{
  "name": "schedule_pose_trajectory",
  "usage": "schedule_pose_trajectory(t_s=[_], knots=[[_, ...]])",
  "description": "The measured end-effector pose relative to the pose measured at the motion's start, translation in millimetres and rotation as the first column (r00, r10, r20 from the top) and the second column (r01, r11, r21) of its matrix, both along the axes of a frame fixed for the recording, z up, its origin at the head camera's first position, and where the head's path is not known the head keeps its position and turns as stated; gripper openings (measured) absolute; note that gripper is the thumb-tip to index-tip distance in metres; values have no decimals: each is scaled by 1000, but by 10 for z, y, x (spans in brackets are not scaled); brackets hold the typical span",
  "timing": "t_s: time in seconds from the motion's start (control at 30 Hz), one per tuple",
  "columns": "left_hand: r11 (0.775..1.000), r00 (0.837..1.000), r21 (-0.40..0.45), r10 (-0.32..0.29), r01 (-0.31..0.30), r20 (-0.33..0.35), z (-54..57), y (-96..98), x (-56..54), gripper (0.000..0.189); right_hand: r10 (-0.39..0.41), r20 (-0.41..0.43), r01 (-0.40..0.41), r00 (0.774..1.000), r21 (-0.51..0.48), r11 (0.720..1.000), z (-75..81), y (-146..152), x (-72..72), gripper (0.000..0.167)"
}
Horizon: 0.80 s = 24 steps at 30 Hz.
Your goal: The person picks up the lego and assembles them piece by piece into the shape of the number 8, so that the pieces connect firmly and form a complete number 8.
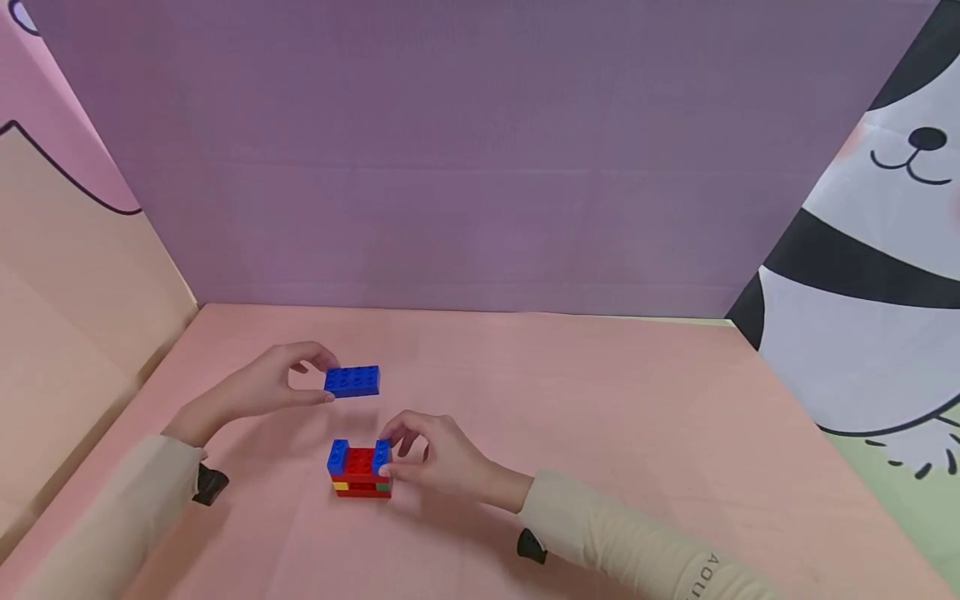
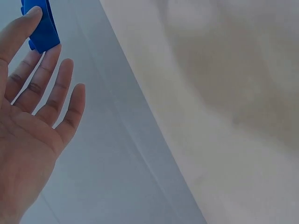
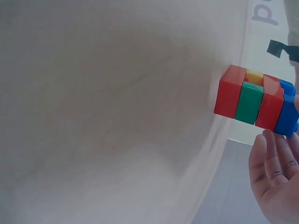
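My left hand (image 1: 262, 385) pinches one end of a blue building brick (image 1: 352, 381) between thumb and fingers, raised behind a small brick stack. In the left wrist view the same brick (image 2: 43, 30) is partly cut off at the top edge. The stack has a red base (image 1: 363, 493), a yellow brick (image 1: 341, 486) and a green brick (image 3: 249, 102) above it, then a red layer (image 1: 360, 461) topped by a blue brick (image 1: 338, 457) at each end. With thumb and fingertips, my right hand (image 1: 444, 454) grips the right-hand blue brick (image 1: 382, 456) on top.
A pink cloth (image 1: 637, 433) covers the table. Behind it rises a purple backdrop (image 1: 465, 167), with a cream panel (image 1: 67, 308) at the left and a panda-printed panel (image 1: 862, 367) at the right. Dark wristbands (image 1: 210, 483) sit at both sleeves.
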<state>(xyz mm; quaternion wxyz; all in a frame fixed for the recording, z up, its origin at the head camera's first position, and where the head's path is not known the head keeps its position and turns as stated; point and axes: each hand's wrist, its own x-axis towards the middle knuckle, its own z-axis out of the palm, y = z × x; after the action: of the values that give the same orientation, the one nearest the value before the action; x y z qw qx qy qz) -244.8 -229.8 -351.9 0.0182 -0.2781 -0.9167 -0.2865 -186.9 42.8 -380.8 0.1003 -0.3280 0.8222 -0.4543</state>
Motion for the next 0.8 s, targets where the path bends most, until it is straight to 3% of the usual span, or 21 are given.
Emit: schedule_pose_trajectory(t_s=[0.23,0.5,0.8], knots=[[999,997,-14,-46,45,-59,52,9,158,37,-4,-14,3,1000,-11,1000,-19,3,-8,31],[996,994,-25,-85,83,-69,139,58,323,35,6,-28,-7,1000,-31,1000,-26,6,-11,31],[994,990,-23,-111,110,-87,202,110,482,34,-12,18,13,1000,-26,1000,-27,5,-13,31]])
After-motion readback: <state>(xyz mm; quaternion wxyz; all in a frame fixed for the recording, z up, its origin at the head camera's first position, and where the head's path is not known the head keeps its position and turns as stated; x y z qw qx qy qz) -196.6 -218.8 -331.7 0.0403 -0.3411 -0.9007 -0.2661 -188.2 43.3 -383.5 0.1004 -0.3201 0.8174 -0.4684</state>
